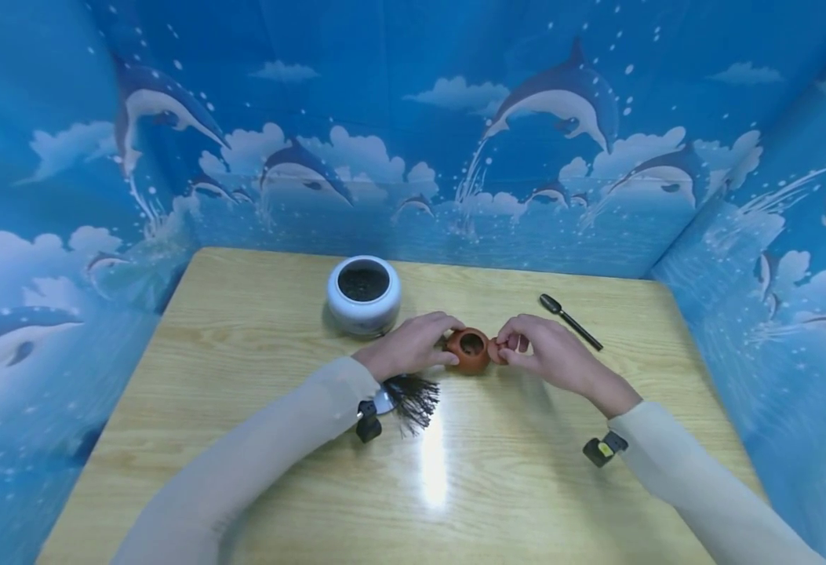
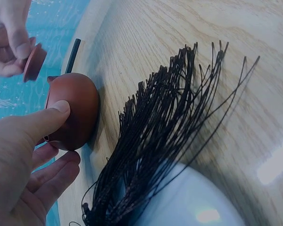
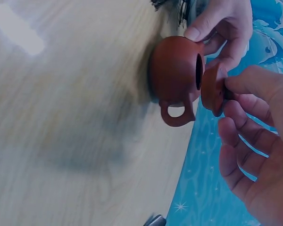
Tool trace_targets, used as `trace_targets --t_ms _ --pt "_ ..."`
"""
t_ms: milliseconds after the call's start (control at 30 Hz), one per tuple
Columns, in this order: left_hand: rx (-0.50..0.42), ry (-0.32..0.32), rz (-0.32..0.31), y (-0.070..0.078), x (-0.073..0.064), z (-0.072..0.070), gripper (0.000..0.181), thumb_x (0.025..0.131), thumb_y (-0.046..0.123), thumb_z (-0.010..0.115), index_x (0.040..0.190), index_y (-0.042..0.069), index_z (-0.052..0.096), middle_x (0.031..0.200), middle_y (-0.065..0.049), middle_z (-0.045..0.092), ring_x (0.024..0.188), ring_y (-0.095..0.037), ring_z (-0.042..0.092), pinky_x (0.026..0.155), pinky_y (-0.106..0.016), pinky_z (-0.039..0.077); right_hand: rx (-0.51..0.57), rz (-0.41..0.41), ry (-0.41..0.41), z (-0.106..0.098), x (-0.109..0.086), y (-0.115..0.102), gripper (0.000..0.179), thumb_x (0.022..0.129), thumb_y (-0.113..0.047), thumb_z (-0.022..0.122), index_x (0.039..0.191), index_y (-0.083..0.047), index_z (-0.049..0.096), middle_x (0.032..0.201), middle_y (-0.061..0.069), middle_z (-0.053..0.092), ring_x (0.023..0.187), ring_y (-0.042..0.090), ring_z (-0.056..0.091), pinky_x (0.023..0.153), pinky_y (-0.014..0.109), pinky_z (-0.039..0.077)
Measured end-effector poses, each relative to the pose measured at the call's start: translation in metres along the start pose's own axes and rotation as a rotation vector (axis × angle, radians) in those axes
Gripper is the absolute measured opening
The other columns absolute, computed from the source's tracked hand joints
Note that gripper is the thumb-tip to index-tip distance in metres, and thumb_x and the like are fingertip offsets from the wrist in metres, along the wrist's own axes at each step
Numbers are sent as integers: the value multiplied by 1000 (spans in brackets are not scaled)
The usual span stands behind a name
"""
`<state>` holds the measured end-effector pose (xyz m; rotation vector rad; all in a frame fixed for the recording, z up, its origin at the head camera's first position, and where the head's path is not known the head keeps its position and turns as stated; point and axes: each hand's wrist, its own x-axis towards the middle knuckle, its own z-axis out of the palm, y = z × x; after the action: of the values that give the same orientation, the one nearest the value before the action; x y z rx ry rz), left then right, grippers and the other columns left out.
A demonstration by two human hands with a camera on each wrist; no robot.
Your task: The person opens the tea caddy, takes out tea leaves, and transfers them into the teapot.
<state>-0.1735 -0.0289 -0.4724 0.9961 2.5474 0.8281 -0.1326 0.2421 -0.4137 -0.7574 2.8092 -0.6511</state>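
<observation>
A small reddish-brown clay teapot stands on the table with its round mouth uncovered. My left hand holds it from the left, thumb on the near side and fingers behind, as the left wrist view shows. Just right of the mouth, my right hand pinches the teapot's matching lid by its knob between thumb and fingers. In the right wrist view the lid is tilted beside the opening, above the loop handle. The spout side is mostly covered by my left hand.
Behind my left hand stands a pale, round jar with dark contents. A black stringy tassel lies over a white rounded object by my left wrist. A black scoop lies at the back right of the wooden table.
</observation>
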Motion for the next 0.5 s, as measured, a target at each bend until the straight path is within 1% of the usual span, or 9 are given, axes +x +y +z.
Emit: trace_targets --t_ms 100,267,500 --pt "-1 2 1 -1 0 0 59 102 34 80 152 11 60 145 -8 67 124 -19 68 104 -35 61 0 -14 3 0 8 -2 11 102 -14 77 113 -14 77 98 -4 72 86 9 63 72 30 55" --pt "-6 -8 0 -3 2 1 58 103 35 79 153 12 59 145 -7 67 126 -19 68 104 -34 61 11 -15 -17 4 20 -5 11 103 -14 77 114 -13 77 99 -3 72 86 10 63 72 30 55" --pt "-21 -17 4 -5 3 1 56 104 34 77 153 14 60 145 -6 67 128 -19 67 105 -34 60 11 -22 -27 11 30 -6 12 102 -14 77 114 -10 78 95 -2 71 82 9 62 70 29 54"
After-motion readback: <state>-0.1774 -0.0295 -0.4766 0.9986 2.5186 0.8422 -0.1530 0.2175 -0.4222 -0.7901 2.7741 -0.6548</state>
